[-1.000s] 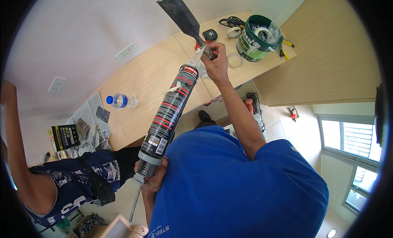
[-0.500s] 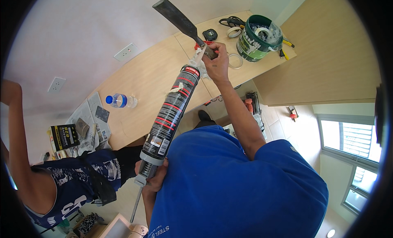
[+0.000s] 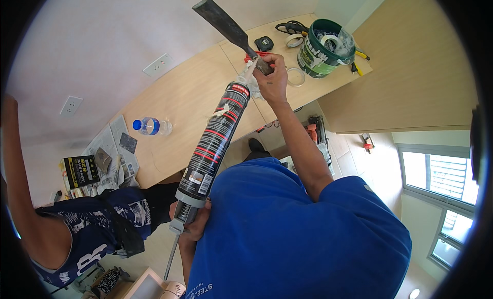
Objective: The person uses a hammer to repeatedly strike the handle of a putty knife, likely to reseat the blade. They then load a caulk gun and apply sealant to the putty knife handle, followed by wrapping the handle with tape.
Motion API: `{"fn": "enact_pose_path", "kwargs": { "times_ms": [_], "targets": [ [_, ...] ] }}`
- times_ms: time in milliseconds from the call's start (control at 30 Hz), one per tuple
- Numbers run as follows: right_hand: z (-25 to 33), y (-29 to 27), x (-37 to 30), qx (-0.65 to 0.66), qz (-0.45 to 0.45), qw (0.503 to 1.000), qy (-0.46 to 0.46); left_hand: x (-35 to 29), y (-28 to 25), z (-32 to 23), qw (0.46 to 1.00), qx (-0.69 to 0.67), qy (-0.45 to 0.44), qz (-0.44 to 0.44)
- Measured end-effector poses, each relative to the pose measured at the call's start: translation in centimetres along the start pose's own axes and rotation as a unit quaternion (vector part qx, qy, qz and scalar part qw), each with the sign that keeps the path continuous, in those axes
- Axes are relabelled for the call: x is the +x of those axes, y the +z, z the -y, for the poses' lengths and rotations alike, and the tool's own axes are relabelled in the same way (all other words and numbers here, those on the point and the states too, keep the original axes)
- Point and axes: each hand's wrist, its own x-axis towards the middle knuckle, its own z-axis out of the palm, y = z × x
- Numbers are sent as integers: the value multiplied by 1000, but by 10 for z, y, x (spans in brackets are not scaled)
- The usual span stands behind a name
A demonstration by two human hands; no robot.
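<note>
Caulking gun in the left hand, the person tilts a black tube with red stripes up and away from the body, in front of the blue shirt. The left fingers are wrapped around the gun's rear end, partly hidden behind it, and a thin metal rod sticks out below. The right hand is closed around the short handle of a flat-bladed tool, whose dark blade points up and to the left. The tube's pale nozzle reaches right up to that handle; whether the two touch is hard to tell.

Beyond the hands runs a light wooden counter. A tape measure, a roll of tape and a green bucket stand near the right hand. Farther left are a water bottle and newspaper, with a black and yellow box beside it. A co-worker in a dark top is at the left edge.
</note>
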Motion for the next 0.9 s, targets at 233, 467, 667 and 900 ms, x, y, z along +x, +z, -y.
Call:
{"fn": "enact_pose_path", "kwargs": {
  "times_ms": [233, 467, 667, 900],
  "targets": [
    [2, 0, 0, -21, -4, 1000, -5, 1, 0, 2, 1000, -15, 8, -5],
    [3, 0, 1, -28, -5, 1000, -5, -1, -2, 5, 1000, -7, 8, 5],
    [5, -1, 1, -28, -3, 1000, 3, -1, 0, 1, 1000, 2, 6, -2],
    [11, -2, 1, -37, 1, 999, 7, -2, -1, 3, 1000, -1, -2, -5]
  ]
}}
